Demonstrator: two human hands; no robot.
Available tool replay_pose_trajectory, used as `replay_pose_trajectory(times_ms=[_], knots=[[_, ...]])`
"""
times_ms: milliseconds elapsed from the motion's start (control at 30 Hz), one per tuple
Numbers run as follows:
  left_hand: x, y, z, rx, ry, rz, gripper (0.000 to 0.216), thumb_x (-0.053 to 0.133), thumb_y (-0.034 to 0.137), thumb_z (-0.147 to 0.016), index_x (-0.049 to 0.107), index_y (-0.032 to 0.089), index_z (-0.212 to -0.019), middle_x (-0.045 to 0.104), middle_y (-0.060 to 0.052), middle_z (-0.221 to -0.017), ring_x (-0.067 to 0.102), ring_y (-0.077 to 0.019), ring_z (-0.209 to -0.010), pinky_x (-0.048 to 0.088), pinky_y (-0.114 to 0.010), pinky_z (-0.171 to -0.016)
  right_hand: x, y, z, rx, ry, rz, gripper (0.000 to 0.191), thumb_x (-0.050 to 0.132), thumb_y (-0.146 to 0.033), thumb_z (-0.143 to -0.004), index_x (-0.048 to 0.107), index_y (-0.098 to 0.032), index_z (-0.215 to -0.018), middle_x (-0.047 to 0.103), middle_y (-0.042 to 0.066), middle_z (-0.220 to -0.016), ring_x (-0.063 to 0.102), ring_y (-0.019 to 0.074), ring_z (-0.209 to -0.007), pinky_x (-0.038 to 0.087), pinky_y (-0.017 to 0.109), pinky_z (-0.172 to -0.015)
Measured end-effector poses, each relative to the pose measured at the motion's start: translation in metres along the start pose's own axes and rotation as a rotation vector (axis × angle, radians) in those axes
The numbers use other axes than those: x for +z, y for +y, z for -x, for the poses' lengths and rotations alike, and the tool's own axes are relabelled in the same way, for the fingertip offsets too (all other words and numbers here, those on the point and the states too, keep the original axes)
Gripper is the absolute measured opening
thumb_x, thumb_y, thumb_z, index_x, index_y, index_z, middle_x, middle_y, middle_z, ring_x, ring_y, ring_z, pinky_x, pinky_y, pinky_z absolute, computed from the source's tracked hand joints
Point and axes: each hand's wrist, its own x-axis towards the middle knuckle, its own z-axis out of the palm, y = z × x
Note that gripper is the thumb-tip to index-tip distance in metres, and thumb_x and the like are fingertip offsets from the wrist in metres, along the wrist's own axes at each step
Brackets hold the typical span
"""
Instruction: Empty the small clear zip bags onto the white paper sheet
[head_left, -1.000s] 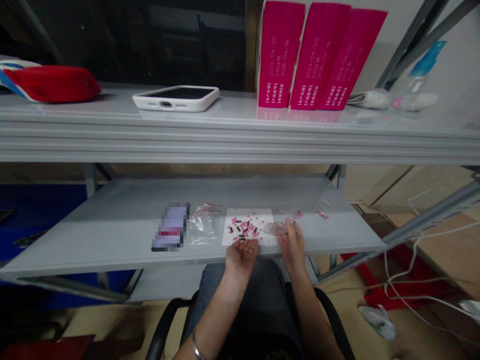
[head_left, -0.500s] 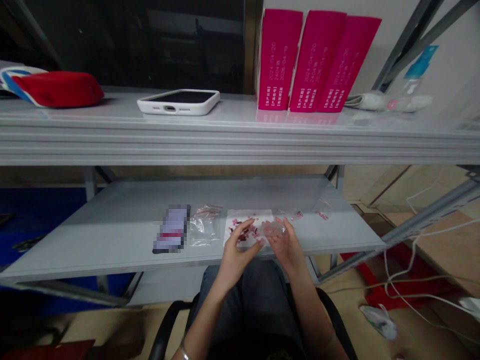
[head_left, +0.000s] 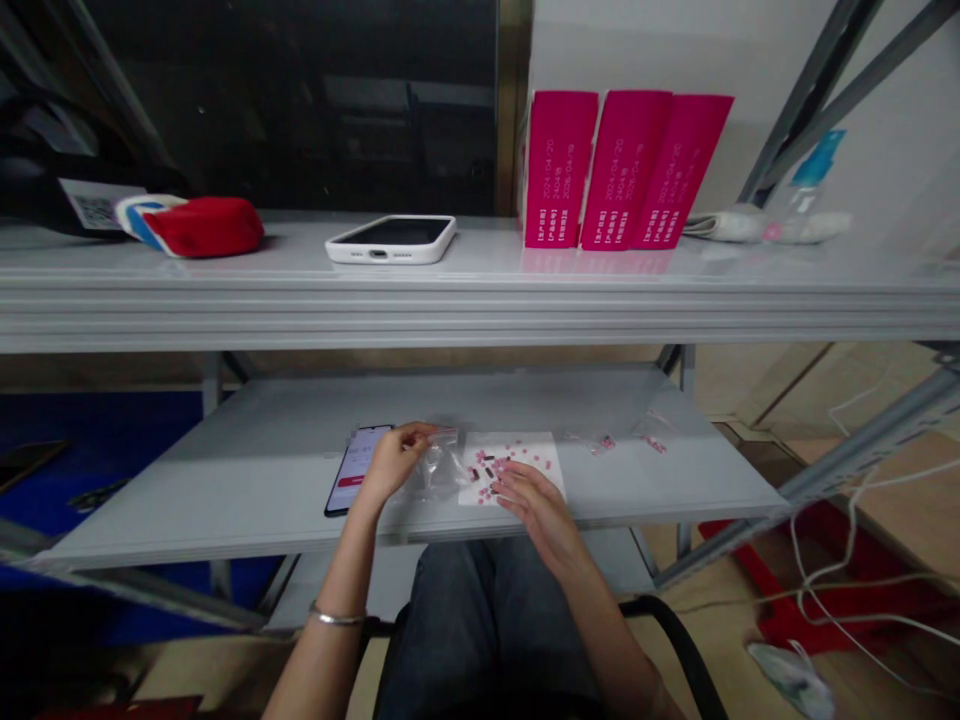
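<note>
Small pink pieces and several dark oblong ones [head_left: 489, 473] lie scattered on a white sheet [head_left: 469, 496] on the lower shelf. My left hand [head_left: 397, 462] is closed at the top edge of a clear zip bag [head_left: 439, 470], left of the sheet. The bag looks flat and see-through, and other bags may lie under it. Over the right part of the sheet, my right hand [head_left: 538, 508] has its fingers stretched out, close to the pieces. It holds nothing that I can see.
Two small clear bags with pink bits, a nearer bag [head_left: 598, 442] and a farther bag [head_left: 655, 442], lie right of the sheet. A lit phone [head_left: 351, 482] lies at left. The upper shelf [head_left: 480, 305] carries a white-cased phone [head_left: 391, 240], pink boxes [head_left: 559, 170] and a spray bottle [head_left: 808, 185].
My left hand has moved left from the sheet and taken hold of the zip bag's edge. The clear plastic near my right hand is gone from there; the right fingers now reach over the pieces.
</note>
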Motion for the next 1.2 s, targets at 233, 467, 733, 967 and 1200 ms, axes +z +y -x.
replay_pose_trajectory(times_ms=[233, 467, 733, 967, 1200], knots=[[0.007, -0.003, -0.005, -0.016, 0.321, 0.013, 0.019, 0.062, 0.013, -0.061, 0.068, 0.022, -0.076, 0.065, -0.009, -0.106, 0.049, -0.0291, -0.115, 0.033, -0.036, -0.102, -0.014, -0.012, -0.003, -0.205, 0.133, 0.212, 0.031, 0.075, -0.036, -0.06, 0.07, -0.019, -0.085, 0.07, 0.004, -0.089, 0.062, 0.0203, -0.088, 0.046, 0.033, -0.082], [0.002, 0.071, 0.049, 0.219, 0.214, 0.169, 0.011, 0.071, 0.019, -0.063, 0.069, 0.027, -0.07, 0.07, -0.005, -0.081, 0.06, -0.0256, -0.089, 0.04, -0.036, -0.093, -0.054, -0.034, -0.008, -0.424, 0.377, 0.276, 0.025, 0.069, -0.036, -0.063, 0.07, -0.019, -0.081, 0.07, 0.003, -0.081, 0.06, 0.0213, -0.083, 0.045, 0.035, -0.077], [-0.096, 0.156, 0.052, 0.745, 1.016, -0.616, 0.012, 0.062, 0.028, -0.075, 0.067, 0.021, -0.083, 0.067, -0.004, -0.079, 0.058, -0.0194, -0.077, 0.041, -0.037, -0.083, -0.083, -0.043, 0.001, -0.584, 0.593, 0.468, 0.033, 0.061, -0.043, -0.069, 0.069, -0.017, -0.087, 0.07, 0.008, -0.094, 0.06, 0.0243, -0.092, 0.042, 0.038, -0.087], [-0.151, 0.196, 0.019, 0.535, 0.98, -0.916, 0.058, 0.034, 0.061, -0.082, 0.067, 0.014, -0.091, 0.055, -0.003, -0.079, 0.053, -0.0156, -0.083, 0.038, -0.035, -0.083, -0.085, -0.06, 0.011, -0.583, 0.698, 0.515, 0.041, 0.06, -0.049, -0.065, 0.069, -0.015, -0.086, 0.071, 0.011, -0.092, 0.062, 0.0274, -0.091, 0.045, 0.038, -0.084], [-0.164, 0.227, 0.0, 0.408, 0.871, -1.03, 0.085, 0.018, 0.07, -0.074, 0.065, 0.004, -0.098, 0.051, 0.0, -0.081, 0.054, -0.0207, -0.099, 0.032, -0.037, -0.083, -0.087, -0.058, 0.007, -0.636, 0.712, 0.507, 0.039, 0.06, -0.049, -0.064, 0.069, -0.016, -0.084, 0.071, 0.01, -0.088, 0.062, 0.0267, -0.088, 0.045, 0.038, -0.082]])
